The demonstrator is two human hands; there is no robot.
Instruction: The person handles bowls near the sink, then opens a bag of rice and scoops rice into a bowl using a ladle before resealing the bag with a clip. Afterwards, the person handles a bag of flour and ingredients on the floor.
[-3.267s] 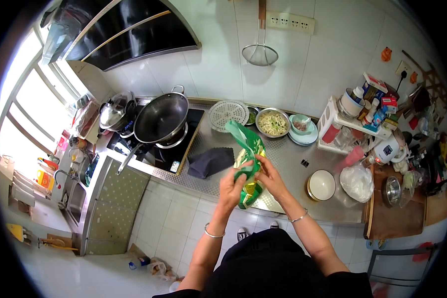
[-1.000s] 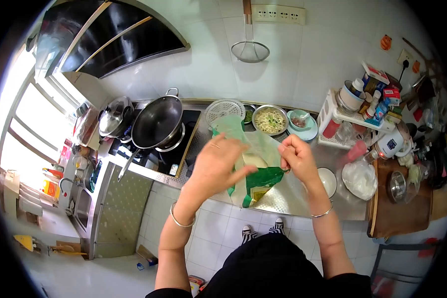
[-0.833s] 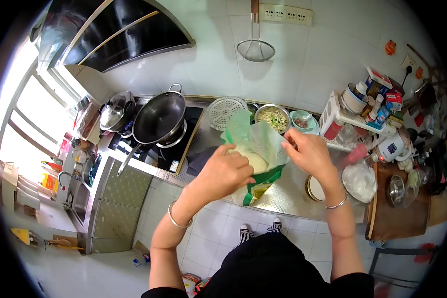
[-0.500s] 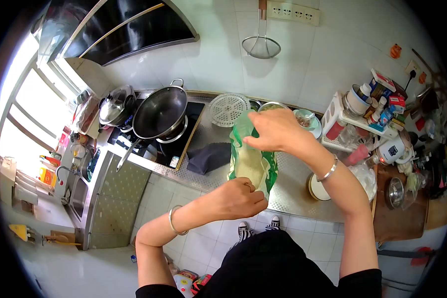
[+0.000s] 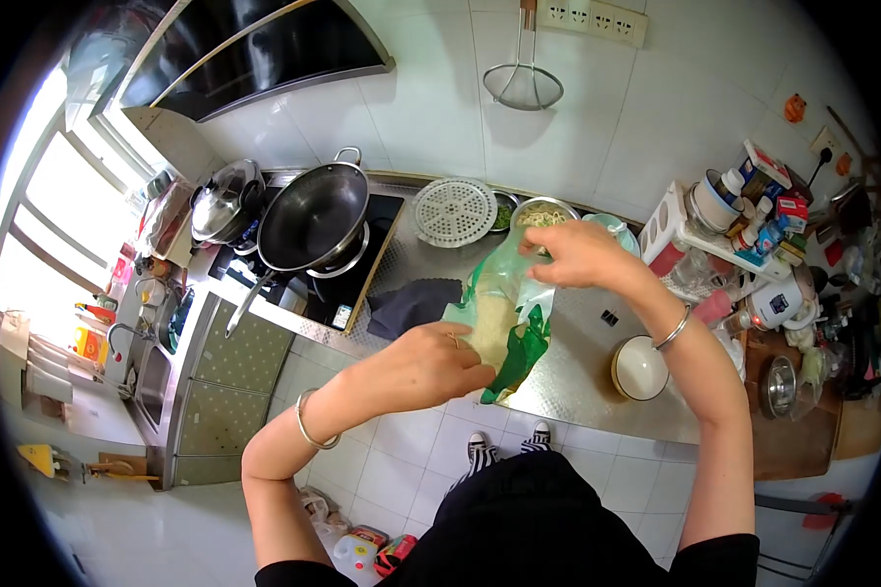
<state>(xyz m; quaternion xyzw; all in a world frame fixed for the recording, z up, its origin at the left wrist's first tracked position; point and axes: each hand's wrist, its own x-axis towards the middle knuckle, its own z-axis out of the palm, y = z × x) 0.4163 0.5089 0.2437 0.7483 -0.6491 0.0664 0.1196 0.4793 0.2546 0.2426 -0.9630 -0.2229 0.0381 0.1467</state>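
Between my hands is a green plastic bag [image 5: 531,342] with a clear panel that shows pale, fine contents. My left hand [image 5: 429,367] is closed on its lower left side. Up at the bag's top edge, the thumb and fingers of my right hand [image 5: 576,252] pinch the plastic. The bag tilts over the front of the steel counter. A white bowl with a dark rim [image 5: 641,369] stands to the right, below my right forearm. Behind the bag are a bowl of pale shreds [image 5: 544,213] and a small bowl of chopped greens [image 5: 504,209].
A black wok [image 5: 315,220] sits on the gas stove, with a lidded pot [image 5: 227,203] at its left. A dark cloth [image 5: 413,307] and a perforated steamer plate [image 5: 454,212] lie on the counter. A white rack [image 5: 668,230] of jars stands at right. A strainer [image 5: 524,86] hangs on the wall.
My left hand has moved left and slightly up, and my right hand has shifted right. The bag has turned, its top leaning right. The white bowl now shows more fully.
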